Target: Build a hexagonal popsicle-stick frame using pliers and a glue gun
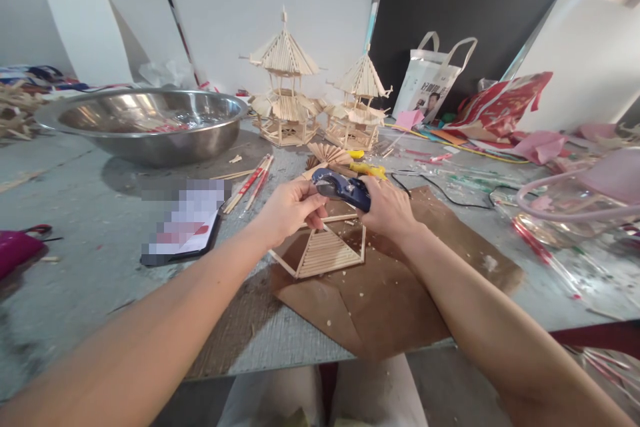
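My right hand [389, 208] is wrapped round a pair of blue-handled hand shears [354, 192], whose rounded metal jaw points left. At that jaw the fingers of my left hand [290, 205] are pinched together; what they hold, if anything, is too small to make out. Below both hands lies a flat frame of thin wooden sticks [330, 252], with one triangular section filled by sticks laid side by side. Its far side is partly hidden by my hands. Under the frame is a sheet of brown paper [395, 313] dotted with small wood bits.
Two stick-built pagodas [285, 107] [361, 103] stand behind my hands. A metal basin [170, 137] and a phone [187, 223] are on the left, with wrapped chopsticks [250, 183] beside the phone. Plastic wrappers [555, 260] litter the right; a white bag [425, 83] stands behind.
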`<state>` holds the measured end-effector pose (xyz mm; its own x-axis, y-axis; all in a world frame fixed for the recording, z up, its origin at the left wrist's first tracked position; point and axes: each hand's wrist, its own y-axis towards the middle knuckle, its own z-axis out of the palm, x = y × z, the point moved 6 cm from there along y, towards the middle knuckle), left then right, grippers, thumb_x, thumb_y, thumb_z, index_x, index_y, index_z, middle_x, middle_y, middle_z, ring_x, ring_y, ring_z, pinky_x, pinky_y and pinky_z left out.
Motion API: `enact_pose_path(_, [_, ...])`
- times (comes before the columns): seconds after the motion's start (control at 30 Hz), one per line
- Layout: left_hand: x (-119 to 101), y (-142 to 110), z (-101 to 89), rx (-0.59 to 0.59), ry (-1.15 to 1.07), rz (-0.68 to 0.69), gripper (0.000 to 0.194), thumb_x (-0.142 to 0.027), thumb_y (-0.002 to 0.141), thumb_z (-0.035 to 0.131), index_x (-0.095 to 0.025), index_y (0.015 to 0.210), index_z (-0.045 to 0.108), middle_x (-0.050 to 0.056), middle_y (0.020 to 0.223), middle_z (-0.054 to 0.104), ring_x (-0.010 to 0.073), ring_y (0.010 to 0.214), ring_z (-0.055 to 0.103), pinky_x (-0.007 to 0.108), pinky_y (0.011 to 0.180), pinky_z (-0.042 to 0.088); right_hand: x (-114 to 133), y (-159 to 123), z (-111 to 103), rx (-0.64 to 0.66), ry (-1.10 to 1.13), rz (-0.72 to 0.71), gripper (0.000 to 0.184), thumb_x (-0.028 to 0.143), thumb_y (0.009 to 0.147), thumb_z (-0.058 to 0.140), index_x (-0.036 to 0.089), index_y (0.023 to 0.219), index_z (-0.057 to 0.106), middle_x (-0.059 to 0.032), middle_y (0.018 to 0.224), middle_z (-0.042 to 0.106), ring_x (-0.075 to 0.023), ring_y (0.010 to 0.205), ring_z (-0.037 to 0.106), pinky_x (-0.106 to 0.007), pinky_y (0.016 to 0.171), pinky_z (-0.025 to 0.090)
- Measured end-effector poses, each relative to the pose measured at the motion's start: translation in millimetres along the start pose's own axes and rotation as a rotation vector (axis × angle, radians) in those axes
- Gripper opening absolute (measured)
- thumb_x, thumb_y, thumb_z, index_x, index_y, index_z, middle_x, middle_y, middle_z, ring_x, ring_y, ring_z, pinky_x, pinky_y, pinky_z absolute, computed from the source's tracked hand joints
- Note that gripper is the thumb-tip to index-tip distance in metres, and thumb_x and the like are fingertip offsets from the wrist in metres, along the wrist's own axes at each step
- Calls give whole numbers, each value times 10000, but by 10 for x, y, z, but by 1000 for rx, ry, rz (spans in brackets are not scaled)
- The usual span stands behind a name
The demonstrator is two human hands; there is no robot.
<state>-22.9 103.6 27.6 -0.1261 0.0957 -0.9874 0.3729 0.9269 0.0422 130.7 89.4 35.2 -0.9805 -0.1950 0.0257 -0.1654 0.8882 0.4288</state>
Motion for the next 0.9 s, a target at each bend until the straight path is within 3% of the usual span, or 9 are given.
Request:
enact_pose_path(0.13, [6,12,-17,-24,4,13,172,-249,693,590,-139,603,494,-16,538,584,75,422,560,174,428,466,27,-4,4,-26,7,-50,441,258,642,518,150,1067,477,-108,964,596,-239,848,543,-316,711,364])
enact_pose_path(0.5, [-25,11,-24,-34,80,36,127,-220,718,541,-156,621,488,-25,553,583,80,424,564,189,430,467,13,-7,27,-21,-6,-24,413,268,649,505,167,1049,485,-100,938,620,-235,809,561,-301,646,346])
enact_pose_path(0.9, [-45,-20,-12,-26,-11,10,117,-210,713,568,-138,643,508,-12,557,587,76,419,549,204,443,461,26,-6,20,97,-33,90,300,295,650,504,200,931,550,-67,785,651,-242,727,603,-296,569,370])
